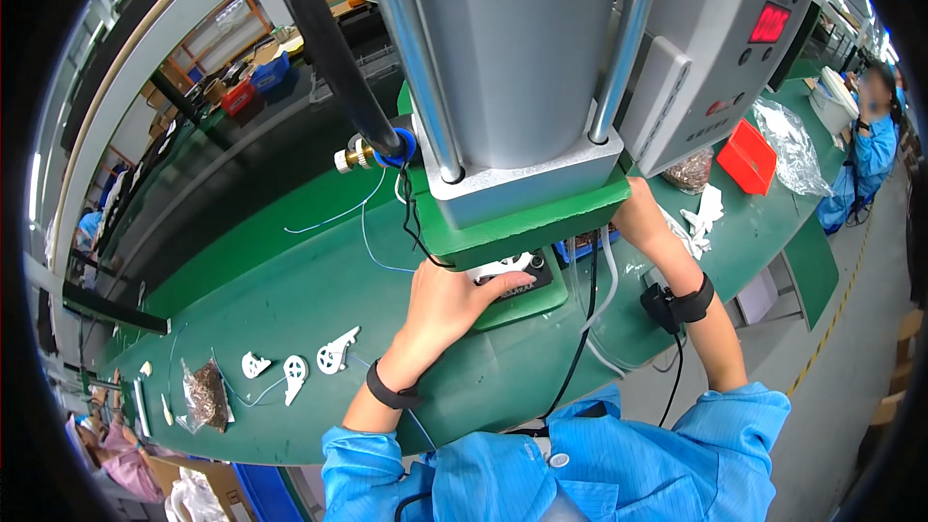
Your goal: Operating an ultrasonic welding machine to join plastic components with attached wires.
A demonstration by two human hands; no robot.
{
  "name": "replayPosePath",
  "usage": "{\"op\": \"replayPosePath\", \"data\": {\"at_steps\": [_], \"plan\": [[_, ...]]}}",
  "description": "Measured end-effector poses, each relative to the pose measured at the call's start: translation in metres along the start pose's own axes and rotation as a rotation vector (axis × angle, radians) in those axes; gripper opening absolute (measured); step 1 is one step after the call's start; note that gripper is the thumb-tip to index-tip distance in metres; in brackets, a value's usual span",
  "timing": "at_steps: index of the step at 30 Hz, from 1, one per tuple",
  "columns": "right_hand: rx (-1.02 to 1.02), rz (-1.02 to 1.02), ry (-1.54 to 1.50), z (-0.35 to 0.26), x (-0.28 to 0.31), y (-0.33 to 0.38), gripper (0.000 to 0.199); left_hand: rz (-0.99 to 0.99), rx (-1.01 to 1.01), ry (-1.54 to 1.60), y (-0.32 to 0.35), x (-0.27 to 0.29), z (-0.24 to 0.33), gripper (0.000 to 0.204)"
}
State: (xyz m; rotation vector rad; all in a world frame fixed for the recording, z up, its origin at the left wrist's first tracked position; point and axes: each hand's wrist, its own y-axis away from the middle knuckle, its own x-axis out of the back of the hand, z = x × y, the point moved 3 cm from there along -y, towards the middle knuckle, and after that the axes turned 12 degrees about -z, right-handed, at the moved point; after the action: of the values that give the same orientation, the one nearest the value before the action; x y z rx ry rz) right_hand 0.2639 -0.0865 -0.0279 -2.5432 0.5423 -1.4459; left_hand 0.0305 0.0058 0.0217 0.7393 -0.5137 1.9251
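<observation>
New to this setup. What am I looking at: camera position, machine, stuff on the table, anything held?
There's one picture, a wide fisheye view looking down from the person's head, so straight edges bend. No robot: these are bare hands. The machine in front looks like a press: a grey cylinder above a green block, with a control box with red displays beside it. Under the block, the left hand has its thumb over a black fixture with a white part; whether it grips anything is unclear. The right hand reaches behind the block, fingers hidden. On the green table, three loose white pieces and a bag with brown contents lie to the left, a red bin to the right.
</observation>
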Motion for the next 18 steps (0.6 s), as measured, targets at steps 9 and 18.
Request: {"op": "replayPosePath", "data": {"at_steps": [9,18], "plan": [[-0.217,-0.122,-0.619,-0.043,0.027,0.004,0.012,-0.050,-0.057,0.106,-0.011,0.008,-0.009,0.043],[-0.062,-0.288,-0.795,-0.093,0.029,-0.006,0.022,-0.132,0.000,0.147,-0.011,0.001,-0.022,0.051]]}}
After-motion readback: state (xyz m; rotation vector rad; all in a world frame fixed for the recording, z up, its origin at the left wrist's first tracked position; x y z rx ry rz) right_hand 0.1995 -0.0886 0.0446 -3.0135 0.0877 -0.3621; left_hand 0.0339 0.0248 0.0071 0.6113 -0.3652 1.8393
